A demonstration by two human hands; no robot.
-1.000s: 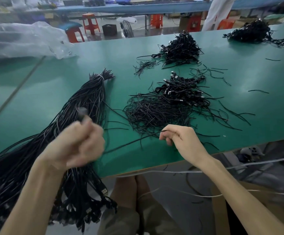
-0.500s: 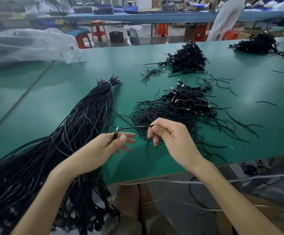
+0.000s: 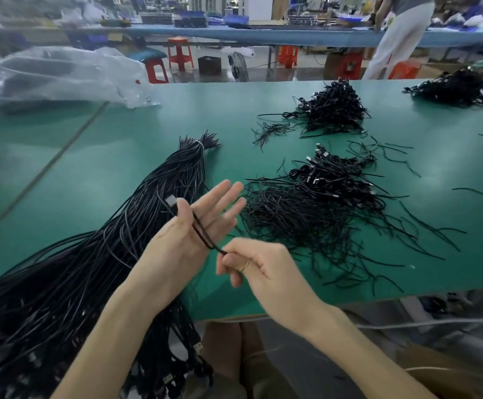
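**One thin cable held between two hands**

I am watching from far off through the head camera. The left hand point(image 3: 194, 226) is lifted over the near part of the flat green table point(image 3: 119, 174), with its palm turned up toward me. Its four fingers are straight and spread a little, pointing up and to the right. Its thumb is bent in and pins the thin black cable with a silver metal plug point(image 3: 201, 233) against the edge of the palm. The plug sticks out just past the thumb, up in the air. From there the cable runs down across the palm to the right hand point(image 3: 263, 272).

The right hand is lower and nearer to me, just beside the left wrist. Its fingers are curled in, and its fingertips pinch the cable at its low end. A thin ring point(image 3: 245, 265) shows on one curled finger. Both forearms come up from the bottom of the view.

Under the left arm lies the big bundle of long black cables point(image 3: 90, 254), which hangs off the table's near edge. To the right of the hands is the loose heap of short black cables point(image 3: 306, 220).
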